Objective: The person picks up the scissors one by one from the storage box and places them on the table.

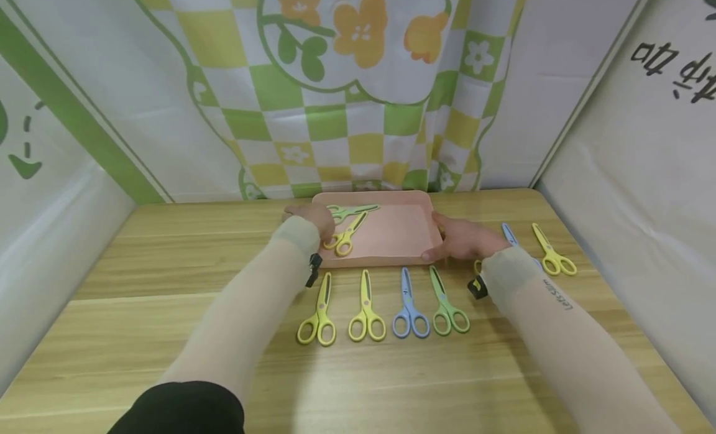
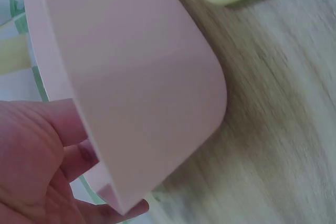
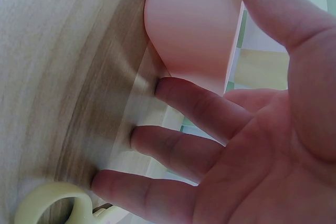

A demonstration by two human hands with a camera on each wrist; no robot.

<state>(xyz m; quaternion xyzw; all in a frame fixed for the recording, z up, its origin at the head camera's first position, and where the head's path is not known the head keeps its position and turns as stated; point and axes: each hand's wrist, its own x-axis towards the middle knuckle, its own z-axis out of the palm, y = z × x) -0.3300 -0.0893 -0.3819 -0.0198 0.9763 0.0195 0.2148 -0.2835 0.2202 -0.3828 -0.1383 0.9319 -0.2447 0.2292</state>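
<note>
A shallow pink tray [image 1: 397, 232] stands at the back of the table, with green scissors [image 1: 360, 209] and yellow scissors [image 1: 345, 240] lying in its left part. My left hand [image 1: 313, 219] grips the tray's left end; in the left wrist view its fingers bend around the tray wall [image 2: 142, 77]. At the right end is my right hand [image 1: 468, 239], its thumb at the rim. The right wrist view shows the other fingers [image 3: 178, 148] spread and extended, tips down by the tabletop beside the tray. Yellow scissors [image 3: 79, 203] lie close to those fingertips.
Before the tray, a row holds yellow scissors [image 1: 321, 306], another yellow pair [image 1: 366, 304], blue scissors [image 1: 408, 300] and green scissors [image 1: 443, 302]. Right of my right hand lie partly covered blue scissors [image 1: 508, 233] and yellow scissors [image 1: 550, 257]. A checked curtain [image 1: 330, 123] hangs behind the tray.
</note>
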